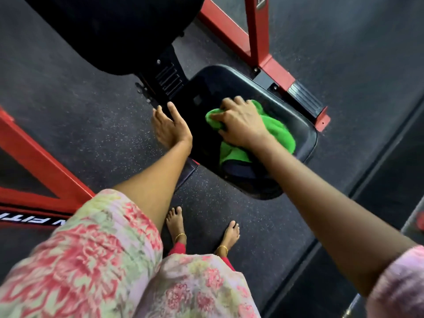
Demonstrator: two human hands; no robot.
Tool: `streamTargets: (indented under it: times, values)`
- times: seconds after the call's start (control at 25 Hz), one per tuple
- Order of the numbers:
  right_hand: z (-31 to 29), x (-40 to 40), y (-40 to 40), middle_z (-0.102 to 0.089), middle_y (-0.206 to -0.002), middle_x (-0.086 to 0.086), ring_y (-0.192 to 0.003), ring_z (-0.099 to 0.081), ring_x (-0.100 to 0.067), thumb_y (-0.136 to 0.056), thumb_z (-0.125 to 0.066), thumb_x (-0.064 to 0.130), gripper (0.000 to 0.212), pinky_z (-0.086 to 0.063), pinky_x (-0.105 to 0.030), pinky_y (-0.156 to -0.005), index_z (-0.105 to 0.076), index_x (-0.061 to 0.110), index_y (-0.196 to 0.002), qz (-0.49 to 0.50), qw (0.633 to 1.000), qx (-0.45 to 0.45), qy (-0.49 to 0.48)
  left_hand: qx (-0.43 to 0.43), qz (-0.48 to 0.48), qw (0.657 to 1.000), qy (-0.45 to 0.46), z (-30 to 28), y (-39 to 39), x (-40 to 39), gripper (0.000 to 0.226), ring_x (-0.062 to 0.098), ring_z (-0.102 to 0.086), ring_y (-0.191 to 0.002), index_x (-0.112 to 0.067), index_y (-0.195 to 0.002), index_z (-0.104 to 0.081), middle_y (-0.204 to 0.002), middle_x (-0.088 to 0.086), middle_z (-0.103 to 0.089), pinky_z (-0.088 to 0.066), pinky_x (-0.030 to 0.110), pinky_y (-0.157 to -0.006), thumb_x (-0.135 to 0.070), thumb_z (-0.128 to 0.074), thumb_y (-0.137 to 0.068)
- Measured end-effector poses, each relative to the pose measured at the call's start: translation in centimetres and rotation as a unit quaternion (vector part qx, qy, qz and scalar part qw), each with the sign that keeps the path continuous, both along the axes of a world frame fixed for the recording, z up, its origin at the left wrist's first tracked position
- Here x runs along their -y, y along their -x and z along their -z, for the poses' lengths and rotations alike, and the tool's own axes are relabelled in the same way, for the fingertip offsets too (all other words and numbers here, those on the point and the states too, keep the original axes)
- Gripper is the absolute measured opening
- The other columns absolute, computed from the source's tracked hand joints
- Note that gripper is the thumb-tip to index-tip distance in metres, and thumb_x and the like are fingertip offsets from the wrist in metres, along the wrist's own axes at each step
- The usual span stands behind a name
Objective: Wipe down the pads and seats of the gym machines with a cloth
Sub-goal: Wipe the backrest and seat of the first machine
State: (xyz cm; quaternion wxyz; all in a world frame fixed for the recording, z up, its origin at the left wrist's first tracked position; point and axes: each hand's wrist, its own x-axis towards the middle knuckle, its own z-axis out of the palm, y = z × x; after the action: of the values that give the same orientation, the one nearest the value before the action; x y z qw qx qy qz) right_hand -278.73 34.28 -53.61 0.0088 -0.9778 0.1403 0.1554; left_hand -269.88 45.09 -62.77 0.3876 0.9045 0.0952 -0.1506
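Note:
A black padded seat [231,88] of a gym machine sits in the middle of the view. A bright green cloth [276,127] lies bunched on the seat. My right hand [241,121] lies on top of the cloth, its fingers curled into the fabric, pressing it on the pad. My left hand [171,125] rests with straight fingers on the seat's left edge and holds nothing. A black back pad [119,31] rises at the upper left, joined to the seat by a black bracket [167,76].
Red frame bars stand at the top right [257,31] and at the left [43,166]. A red foot plate with a ribbed black step [305,99] lies right of the seat. My bare feet [202,230] stand on the dark speckled rubber floor [91,106] just before the seat.

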Motion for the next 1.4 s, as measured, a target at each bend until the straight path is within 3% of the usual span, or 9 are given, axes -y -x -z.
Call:
streamTargets:
  times: [0.2, 0.4, 0.52, 0.64, 0.72, 0.88, 1.12, 1.28, 1.4]
  values:
    - [-1.2, -2.0, 4.3, -0.057, -0.112, -0.004, -0.096, -0.050, -0.030, -0.074, -0.056, 0.034, 0.043, -0.037, -0.037, -0.073, -0.066, 0.028, -0.115, -0.180, 0.977, -0.006, -0.118, -0.025, 0.025, 0.999, 0.008, -0.4, 0.3, -0.2, 0.057, 0.018, -0.016, -0.144, -0.015, -0.146, -0.029, -0.155, 0.002, -0.024, -0.015, 0.039, -0.115, -0.047, -0.021, -0.100]
    - [-0.8, -1.1, 4.0, -0.050, -0.118, -0.005, -0.106, -0.046, -0.030, -0.085, -0.051, 0.036, 0.039, -0.035, -0.037, -0.080, -0.060, 0.029, -0.123, -0.034, 0.999, 0.006, 0.001, -0.066, 0.092, 0.992, 0.057, -0.7, -0.7, -1.4, 0.060, 0.018, -0.009, -0.145, -0.015, -0.149, -0.023, -0.157, 0.003, -0.018, -0.010, 0.042, -0.116, -0.049, -0.019, -0.100]
    - [-0.1, -5.1, 2.5, -0.050, -0.118, -0.004, -0.106, -0.046, -0.028, -0.086, -0.046, 0.034, 0.037, -0.034, -0.036, -0.076, -0.060, 0.027, -0.119, -0.098, 0.995, 0.018, -0.003, -0.115, 0.117, 0.981, 0.101, -0.8, -1.0, -2.1, 0.062, 0.019, 0.004, -0.146, -0.015, -0.150, -0.012, -0.159, 0.003, -0.004, -0.002, 0.045, -0.118, -0.049, -0.020, -0.100]
    - [-0.5, -4.2, 6.4, -0.061, -0.094, -0.002, -0.079, -0.055, -0.027, -0.071, -0.035, 0.040, 0.044, -0.038, -0.032, -0.059, -0.072, 0.029, -0.091, -0.240, 0.966, 0.054, -0.083, -0.112, 0.214, 0.970, -0.041, -0.4, -0.5, -2.7, 0.065, 0.020, 0.008, -0.146, -0.016, -0.151, -0.001, -0.159, 0.001, 0.007, 0.002, 0.048, -0.116, -0.050, -0.021, -0.099]
    - [-1.4, -1.4, 8.7, -0.061, -0.091, -0.003, -0.075, -0.054, -0.027, -0.068, -0.039, 0.042, 0.045, -0.043, -0.033, -0.060, -0.072, 0.029, -0.095, -0.274, 0.954, 0.056, -0.105, -0.097, 0.244, 0.960, -0.096, -0.1, 0.4, -2.8, 0.068, 0.021, 0.010, -0.145, -0.014, -0.150, 0.004, -0.158, 0.003, 0.012, 0.004, 0.048, -0.115, -0.049, -0.023, -0.099]
    - [-1.6, -0.5, 8.1, -0.054, -0.109, -0.009, -0.098, -0.049, -0.032, -0.080, -0.056, 0.036, 0.040, -0.037, -0.039, -0.079, -0.064, 0.029, -0.118, -0.020, 0.998, 0.061, -0.012, -0.089, 0.220, 0.963, -0.126, -0.8, 1.5, -2.2, 0.062, 0.022, 0.011, -0.145, -0.009, -0.149, 0.007, -0.157, 0.008, 0.014, 0.006, 0.047, -0.115, -0.040, -0.020, -0.102]
    - [-1.6, -1.1, 13.3, -0.059, -0.098, -0.005, -0.080, -0.048, -0.025, -0.071, -0.048, 0.038, 0.041, -0.031, -0.035, -0.068, -0.070, 0.028, -0.104, -0.228, 0.960, 0.131, -0.098, -0.084, 0.145, 0.981, -0.093, -3.1, 6.6, 0.5, 0.060, 0.023, 0.012, -0.145, -0.006, -0.149, 0.000, -0.158, 0.010, 0.012, 0.006, 0.046, -0.115, -0.032, -0.026, -0.102]
    - [-2.2, 2.6, 13.2, -0.059, -0.098, -0.008, -0.081, -0.051, -0.031, -0.072, -0.041, 0.039, 0.046, -0.039, -0.037, -0.073, -0.071, 0.027, -0.105, -0.043, 0.983, 0.170, -0.061, -0.081, 0.089, 0.991, -0.053, -4.6, 10.3, 2.2, 0.063, 0.020, 0.014, -0.145, -0.008, -0.150, 0.001, -0.157, 0.008, 0.018, 0.014, 0.052, -0.111, -0.037, -0.026, -0.101]
    - [-1.6, 0.4, 14.0, -0.058, -0.101, -0.007, -0.082, -0.049, -0.029, -0.071, -0.040, 0.036, 0.047, -0.027, -0.036, -0.071, -0.070, 0.027, -0.107, -0.088, 0.980, 0.169, -0.057, -0.097, 0.039, 0.994, -0.041, -5.4, 11.8, 3.2, 0.062, 0.018, 0.013, -0.145, -0.009, -0.150, 0.000, -0.157, 0.005, 0.016, 0.015, 0.054, -0.109, -0.038, -0.024, -0.101]
